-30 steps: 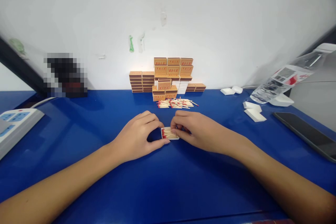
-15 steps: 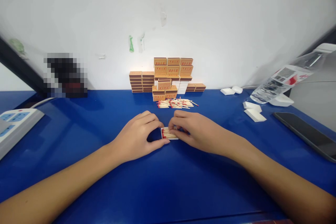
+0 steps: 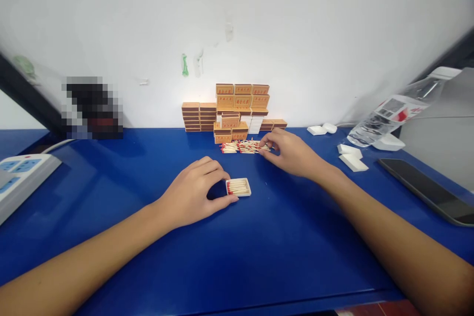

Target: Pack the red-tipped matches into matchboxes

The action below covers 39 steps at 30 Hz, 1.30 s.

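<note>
A small white matchbox tray (image 3: 239,187) holding red-tipped matches lies on the blue table (image 3: 237,252). My left hand (image 3: 194,194) curls round the tray's left end, thumb and forefinger pinching it. My right hand (image 3: 291,150) is stretched forward to the loose pile of matches (image 3: 242,146) further back. Its fingertips are pinched at the right edge of the pile, and what they grip is too small to make out. Behind the pile, stacks of orange matchboxes (image 3: 239,103) stand against the white wall.
A white power strip (image 3: 20,175) sits at the left edge. At the right are a black phone (image 3: 429,190), a tilted plastic water bottle (image 3: 392,116), white tray pieces (image 3: 351,158) and small white objects (image 3: 322,129). A blurred dark thing (image 3: 92,106) stands at the back left.
My right hand left the tray and reached forward to the loose match pile. The left hand stayed on the tray, whose matches now show fully.
</note>
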Tool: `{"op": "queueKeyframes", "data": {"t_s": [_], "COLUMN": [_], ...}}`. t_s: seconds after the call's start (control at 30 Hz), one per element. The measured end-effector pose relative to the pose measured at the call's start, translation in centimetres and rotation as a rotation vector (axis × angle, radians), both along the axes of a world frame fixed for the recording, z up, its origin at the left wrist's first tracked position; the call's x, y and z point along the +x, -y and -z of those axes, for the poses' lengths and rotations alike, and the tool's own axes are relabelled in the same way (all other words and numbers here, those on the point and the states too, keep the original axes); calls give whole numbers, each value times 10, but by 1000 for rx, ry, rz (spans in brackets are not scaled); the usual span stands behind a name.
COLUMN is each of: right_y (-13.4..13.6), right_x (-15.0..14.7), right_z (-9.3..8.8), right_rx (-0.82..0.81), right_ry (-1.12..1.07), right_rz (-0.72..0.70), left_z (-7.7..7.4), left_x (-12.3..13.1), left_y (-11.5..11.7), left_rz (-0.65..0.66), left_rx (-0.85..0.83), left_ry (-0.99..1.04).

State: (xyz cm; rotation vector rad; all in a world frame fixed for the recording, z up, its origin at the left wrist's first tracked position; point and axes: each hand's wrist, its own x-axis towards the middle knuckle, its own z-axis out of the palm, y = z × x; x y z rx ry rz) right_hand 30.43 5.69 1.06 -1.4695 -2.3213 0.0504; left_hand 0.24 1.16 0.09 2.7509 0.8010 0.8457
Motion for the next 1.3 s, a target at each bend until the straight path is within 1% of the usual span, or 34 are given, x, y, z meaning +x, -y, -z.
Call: {"op": "queueKeyframes", "data": {"t_s": [0.13, 0.37, 0.57, 0.77, 0.87, 1.03, 1.2, 1.3], "right_y": [-5, -8, -7, -5, -4, 0, 6, 8], "right_x": [4, 10, 14, 14, 14, 14, 15, 18], "right_z": [6, 5, -3, -7, -7, -8, -15, -19], "right_rx": [4, -14, -135, -211, -237, -261, -362, -363], "right_ry": [26, 24, 40, 50, 70, 113, 142, 130], "right_rz": [-38, -55, -59, -50, -32, -43, -26, -26], "left_z": [0, -1, -1, 0, 0, -1, 0, 0], "left_x": [-1, 0, 0, 0, 0, 1, 0, 0], "left_y": [0, 0, 0, 0, 0, 0, -1, -1], "left_rz": [2, -12, -12, -10, -10, -13, -16, -6], "left_rx": [1, -11, -14, -15, -8, -9, -10, -6], "left_ry": [5, 0, -4, -4, -4, -7, -8, -2]}}
